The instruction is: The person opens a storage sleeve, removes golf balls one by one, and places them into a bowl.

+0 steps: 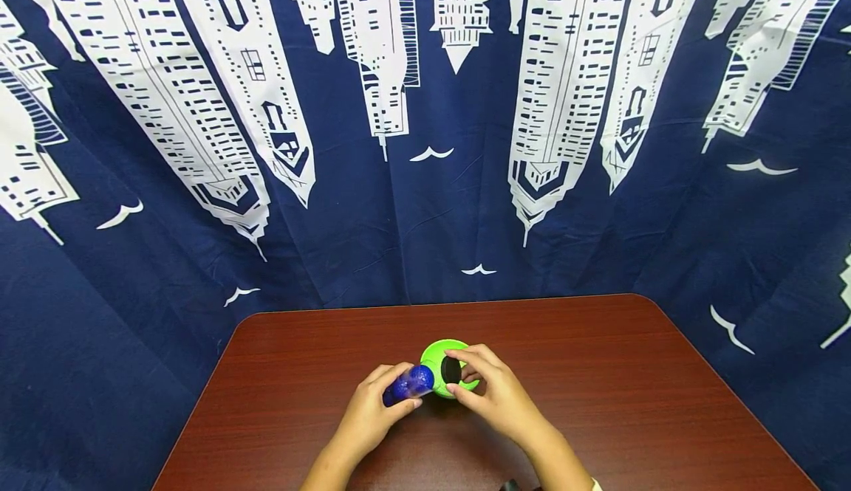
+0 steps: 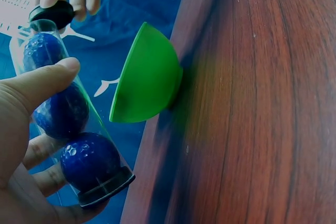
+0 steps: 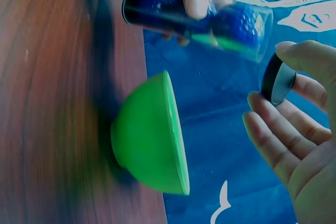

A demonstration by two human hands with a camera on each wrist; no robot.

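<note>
Starting closest to the camera, both forearms come up from the bottom edge of the head view and meet over the middle of the dark wooden table point(image 1: 598, 402). The left hand point(image 1: 372, 410) is wrapped around a clear plastic tube point(image 2: 68, 114), thumb across the top and fingers curled underneath, holding it tipped on its side with the open mouth pointing toward the other hand. Inside the tube you can see three dark blue dimpled balls point(image 2: 90, 159) stacked in a row, and there's a black base cap on the near end. The right hand point(image 1: 495, 395) is pinching a small round black lid point(image 3: 277, 80) between thumb and fingertips, right next to the tube's open mouth, with the other fingers loosely spread. Just past both hands sits a bright green bowl point(image 1: 444, 362), standing on the table right below the tube and lid. Further back it's all navy curtain point(image 1: 425, 203) printed with white skyscrapers and little birds, hanging behind and around the table.
</note>
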